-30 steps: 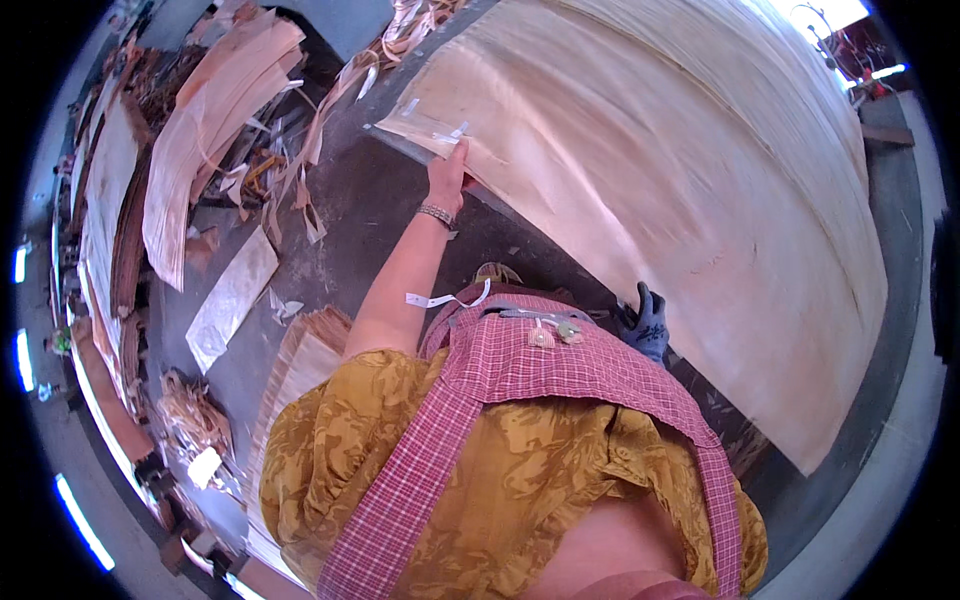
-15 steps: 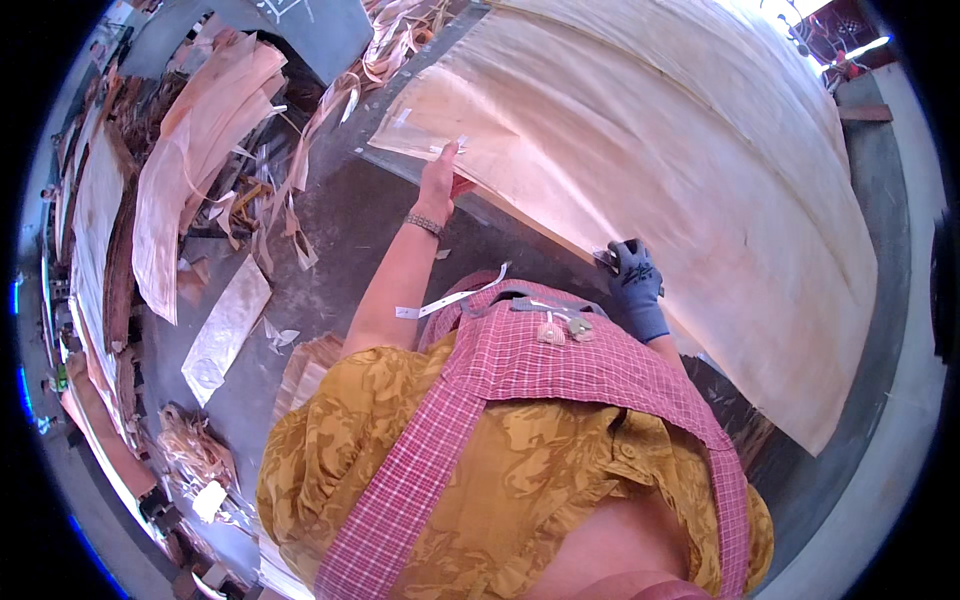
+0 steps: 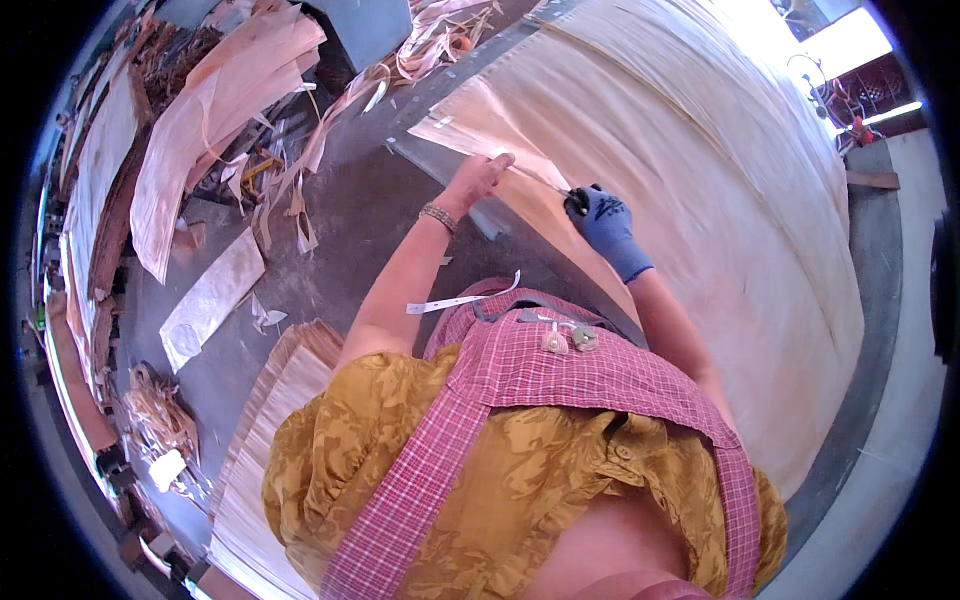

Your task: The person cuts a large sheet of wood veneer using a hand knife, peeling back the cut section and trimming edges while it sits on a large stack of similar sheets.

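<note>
A large, pale, wrinkled wood veneer sheet [image 3: 700, 190] covers much of the table on the right. My bare left hand [image 3: 476, 185], a bracelet at its wrist, pinches the sheet's near edge close to its left corner. My right hand [image 3: 606, 232], in a blue-grey glove with dark fingertips, is closed a little to the right, over the sheet near that edge. A small dark thing pokes from its fingers; I cannot make out its kind. Between the hands a narrow line of the sheet looks creased or lifted.
Curved veneer pieces [image 3: 220, 110] are heaped at the left, with loose strips [image 3: 430, 50] toward the back. A short pale veneer piece [image 3: 213, 300] lies on the floor. More veneer sheets [image 3: 270, 420] lie beside my left side. A wall [image 3: 905, 260] runs along the right.
My right hand has moved forward and left along the sheet, toward my left hand. The left hand has shifted slightly right along the edge. The whole view has turned slightly.
</note>
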`<state>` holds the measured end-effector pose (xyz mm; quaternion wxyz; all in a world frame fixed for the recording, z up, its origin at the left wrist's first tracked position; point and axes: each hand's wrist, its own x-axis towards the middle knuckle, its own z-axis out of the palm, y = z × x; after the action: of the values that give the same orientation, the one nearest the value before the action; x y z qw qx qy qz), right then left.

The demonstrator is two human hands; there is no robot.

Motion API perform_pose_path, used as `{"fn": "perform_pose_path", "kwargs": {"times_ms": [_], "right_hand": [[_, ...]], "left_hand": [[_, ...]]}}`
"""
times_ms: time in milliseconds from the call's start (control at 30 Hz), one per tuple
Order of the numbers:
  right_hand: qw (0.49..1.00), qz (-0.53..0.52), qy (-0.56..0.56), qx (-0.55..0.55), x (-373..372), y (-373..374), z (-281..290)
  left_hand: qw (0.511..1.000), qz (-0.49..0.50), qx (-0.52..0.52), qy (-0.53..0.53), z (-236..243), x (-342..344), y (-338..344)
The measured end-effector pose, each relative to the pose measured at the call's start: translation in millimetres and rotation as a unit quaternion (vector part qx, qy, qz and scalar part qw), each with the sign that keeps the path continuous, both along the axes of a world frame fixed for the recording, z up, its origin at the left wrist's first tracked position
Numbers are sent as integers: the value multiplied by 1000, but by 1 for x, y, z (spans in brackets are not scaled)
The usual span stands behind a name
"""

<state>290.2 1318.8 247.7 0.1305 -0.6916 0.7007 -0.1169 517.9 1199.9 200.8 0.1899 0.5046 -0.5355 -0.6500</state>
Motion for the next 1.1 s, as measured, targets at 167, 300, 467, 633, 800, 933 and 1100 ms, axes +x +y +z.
{"fn": "perform_pose_path", "kwargs": {"times_ms": [167, 300, 467, 633, 800, 933, 1100], "right_hand": [[999, -34, 15, 3, -16, 15, 12], [1000, -27, 9, 13, -23, 28, 11], [997, 17, -79, -3, -10, 25, 16], [983, 22, -116, -141, 34, -48, 62], [994, -34, -57, -92, 20, -106, 71], [962, -88, -232, -116, -6, -119, 62], [956, -75, -282, -19, -29, -114, 69]], "left_hand": [[984, 169, 33, -38, 1, 13, 8], [950, 292, -40, -99, 11, 15, -15], [919, 142, -274, -245, 22, 24, -59], [938, 39, -289, -189, 74, -16, -71], [987, 50, -142, 53, 127, -52, -43], [975, -35, -213, -41, 76, -37, -33], [931, -148, -292, -162, 67, -93, 37]]}}
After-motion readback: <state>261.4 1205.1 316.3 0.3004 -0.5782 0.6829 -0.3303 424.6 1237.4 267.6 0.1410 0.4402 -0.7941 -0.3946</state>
